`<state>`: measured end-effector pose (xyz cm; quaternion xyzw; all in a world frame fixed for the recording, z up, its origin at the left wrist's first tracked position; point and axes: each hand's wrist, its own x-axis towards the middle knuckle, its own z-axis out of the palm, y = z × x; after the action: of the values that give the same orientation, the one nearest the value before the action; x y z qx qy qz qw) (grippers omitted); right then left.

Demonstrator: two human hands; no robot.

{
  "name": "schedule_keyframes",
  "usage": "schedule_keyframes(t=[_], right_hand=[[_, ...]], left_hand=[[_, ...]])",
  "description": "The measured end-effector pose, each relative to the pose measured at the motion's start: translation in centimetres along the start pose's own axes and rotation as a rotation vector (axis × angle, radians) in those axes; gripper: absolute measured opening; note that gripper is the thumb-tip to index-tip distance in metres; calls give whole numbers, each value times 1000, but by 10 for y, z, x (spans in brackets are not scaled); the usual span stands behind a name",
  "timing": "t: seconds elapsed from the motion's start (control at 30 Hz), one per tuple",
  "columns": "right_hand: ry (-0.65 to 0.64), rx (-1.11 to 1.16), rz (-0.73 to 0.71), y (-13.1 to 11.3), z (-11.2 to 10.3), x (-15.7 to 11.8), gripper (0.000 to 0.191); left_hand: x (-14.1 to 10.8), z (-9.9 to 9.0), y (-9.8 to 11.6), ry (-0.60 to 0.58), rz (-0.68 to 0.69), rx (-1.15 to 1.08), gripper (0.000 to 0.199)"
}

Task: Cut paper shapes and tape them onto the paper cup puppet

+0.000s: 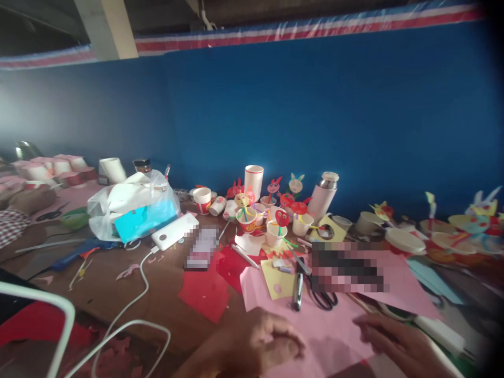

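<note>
My left hand (263, 344) is at the bottom centre, over the edge of a pink paper sheet (328, 336). Its fingers are curled together, and whatever they hold, if anything, is hidden. To the right, my right hand (397, 341) has its fingers stretched out above the same pink paper, with nothing in them. Beyond the hands lie black-handled scissors (325, 296), a dark and silver pen-like tool (298, 291) and a piece of yellow paper (277, 278). Red paper (205, 291) rests left of the pink sheet.
Paper cups (276, 234) with painted figures stand behind, near a thermos (323, 197). Left are a plastic bag (102, 210), a white power bank (175, 231) with a cable (144, 278), and a phone (202, 249). Another person's hand (35, 199) is at far left.
</note>
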<state>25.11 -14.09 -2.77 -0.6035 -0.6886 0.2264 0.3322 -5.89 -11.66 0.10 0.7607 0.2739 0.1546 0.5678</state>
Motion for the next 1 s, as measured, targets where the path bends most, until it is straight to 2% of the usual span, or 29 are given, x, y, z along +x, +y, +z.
schedule_keyframes(t=[0.03,0.07,0.13,0.2,0.27,0.37,0.5,0.67,0.8,0.9,1.0], right_hand=[[-3,-45,7,0,0,16,34],[-8,-96,-19,0,1,33,34],[28,-232,-88,-3,5,62,30],[89,-383,-128,-6,13,82,30],[127,-503,-190,-5,24,91,29],[193,-656,-287,0,42,94,24],[222,-797,-261,5,61,93,16],[196,-758,-216,6,74,91,11],[191,-692,-229,6,65,90,8],[195,-669,-264,7,48,89,14],[218,-624,-198,8,30,89,22]], left_hand=[[14,-2,4,45,7,54,28],[29,-2,6,127,22,237,26],[56,-1,7,171,26,534,19],[78,0,4,228,7,691,20],[92,0,-2,259,-22,753,20],[102,-3,-12,341,-110,755,21],[106,-5,-21,446,-239,722,25],[117,-1,-24,405,-341,737,30],[119,-5,-17,373,-446,688,29],[113,-12,-13,426,-548,576,18],[109,-19,-17,500,-477,339,6]])
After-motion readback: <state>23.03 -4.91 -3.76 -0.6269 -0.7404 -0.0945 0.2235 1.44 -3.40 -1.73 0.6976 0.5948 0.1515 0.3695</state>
